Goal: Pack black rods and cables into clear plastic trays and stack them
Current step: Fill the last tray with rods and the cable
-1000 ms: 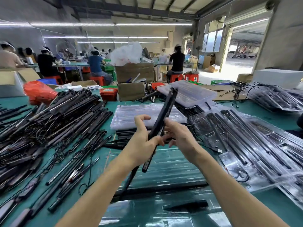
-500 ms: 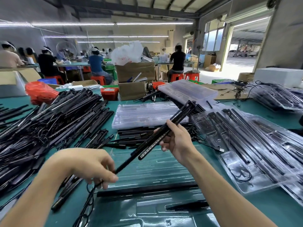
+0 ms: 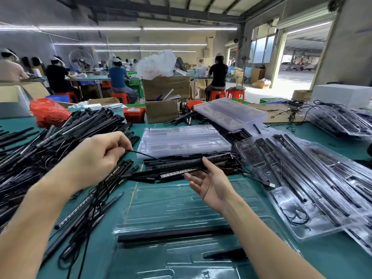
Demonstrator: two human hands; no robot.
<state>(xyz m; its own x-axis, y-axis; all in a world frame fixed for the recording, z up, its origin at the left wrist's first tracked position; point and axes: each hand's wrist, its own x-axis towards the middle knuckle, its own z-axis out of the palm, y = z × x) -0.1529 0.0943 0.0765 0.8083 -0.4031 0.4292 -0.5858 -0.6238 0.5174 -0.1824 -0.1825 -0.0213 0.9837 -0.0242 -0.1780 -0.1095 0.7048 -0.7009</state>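
Above the clear tray (image 3: 181, 206), your left hand (image 3: 94, 158) pinched the cable (image 3: 149, 156) while your right hand (image 3: 211, 182) lay open-fingered under the black rod (image 3: 181, 172). You were readying both for packing; next likely calls for seating them in the tray's slots.

My green table (image 3: 314, 256) carries a heap of black rods (image 3: 50, 146) at the frame's left, a clear tray (image 3: 181, 206) at lower centre, stacked empty trays (image 3: 183, 138) at centre, and filled trays (image 3: 314, 178) at right.
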